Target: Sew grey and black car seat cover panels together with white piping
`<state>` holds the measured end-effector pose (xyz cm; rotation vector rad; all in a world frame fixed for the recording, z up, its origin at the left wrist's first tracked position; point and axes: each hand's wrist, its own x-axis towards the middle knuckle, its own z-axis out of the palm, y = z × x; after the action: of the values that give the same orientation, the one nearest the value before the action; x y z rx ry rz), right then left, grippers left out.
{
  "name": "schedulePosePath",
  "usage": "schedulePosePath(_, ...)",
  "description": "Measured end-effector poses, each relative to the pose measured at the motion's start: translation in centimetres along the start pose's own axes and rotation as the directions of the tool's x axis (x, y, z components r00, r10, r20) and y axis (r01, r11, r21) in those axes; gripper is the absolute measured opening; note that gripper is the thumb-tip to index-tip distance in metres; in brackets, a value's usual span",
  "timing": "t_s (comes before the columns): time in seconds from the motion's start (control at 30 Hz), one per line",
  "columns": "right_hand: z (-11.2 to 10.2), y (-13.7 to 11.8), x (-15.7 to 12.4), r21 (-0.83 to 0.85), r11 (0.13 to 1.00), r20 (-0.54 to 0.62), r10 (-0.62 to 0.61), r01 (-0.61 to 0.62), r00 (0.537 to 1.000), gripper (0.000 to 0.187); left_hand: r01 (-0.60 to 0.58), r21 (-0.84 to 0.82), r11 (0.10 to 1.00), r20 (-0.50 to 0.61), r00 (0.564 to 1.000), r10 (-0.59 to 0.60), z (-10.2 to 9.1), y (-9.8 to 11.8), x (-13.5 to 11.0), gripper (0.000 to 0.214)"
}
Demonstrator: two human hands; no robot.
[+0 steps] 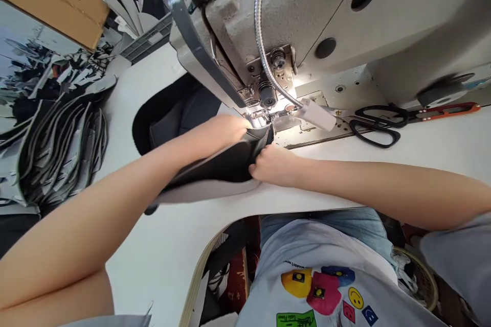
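Soft black leatherette panel with pale grey edge [210, 173] reaching steel presser foot [261, 120] of grey cast-metal sewing machine [307, 10]. Likely light, pliable, slightly slippery; best held flat along edge near foot. Left grip [226, 130] lying on panel just beside foot, fingers loosely together, hold impossible to tell. Right grip [272, 166] curled against panel's fold, fingertips hidden, hold also impossible to tell. Black-handled scissors [374, 144] on white tabletop [161, 260] right of foot; stacked grey-black cut pieces [63, 148] well left of foot.
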<state>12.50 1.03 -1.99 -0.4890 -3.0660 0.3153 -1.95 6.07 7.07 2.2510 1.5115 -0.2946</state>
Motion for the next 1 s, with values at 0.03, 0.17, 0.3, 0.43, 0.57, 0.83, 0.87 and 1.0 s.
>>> schedulePosePath(0.03,0.6,-0.4,1.3,-0.013,0.999,-0.018,-0.034,0.033,0.999,0.026,-0.002,0.058,0.998,0.014,1.000,0.001,0.5,1.0,0.1,0.024)
schedulePosePath(0.17,3.1,-0.6,2.9,-0.063,0.994,-0.119,-0.097,0.090,0.988,0.029,0.004,0.076,0.997,0.007,1.000,-0.004,3.3,2.7,0.7,0.026)
schedulePosePath(0.3,3.9,-0.5,-0.4,-0.120,0.993,-0.246,-0.047,0.017,0.968,0.029,0.013,0.176,0.984,0.048,0.999,-0.022,5.9,1.2,0.4,0.051)
schedulePosePath(0.43,3.1,-1.5,-1.9,-0.154,0.973,-0.287,0.120,-0.169,0.951,0.038,0.039,0.326,0.945,0.051,0.997,-0.059,6.7,0.8,-0.4,0.057)
schedulePosePath(0.57,1.3,-0.7,-1.3,0.035,0.988,-0.130,0.155,-0.152,0.979,0.028,0.012,0.197,0.980,0.048,0.999,-0.022,4.9,0.7,0.0,0.047)
schedulePosePath(0.83,0.4,2.1,-3.1,0.281,0.960,0.000,-0.001,0.001,1.000,0.020,0.054,-0.126,0.991,0.115,0.993,-0.039,1.9,-0.1,2.2,0.026)
schedulePosePath(0.87,0.7,1.8,-3.4,0.226,0.973,-0.036,-0.045,0.052,0.998,0.018,0.038,-0.137,0.990,0.113,0.993,-0.023,1.9,0.0,2.2,0.025)
schedulePosePath(1.0,1.8,0.0,-3.6,-0.024,0.995,-0.201,0.087,-0.094,0.976,0.026,0.020,-0.157,0.987,0.122,0.993,-0.001,2.0,0.3,2.0,0.020)
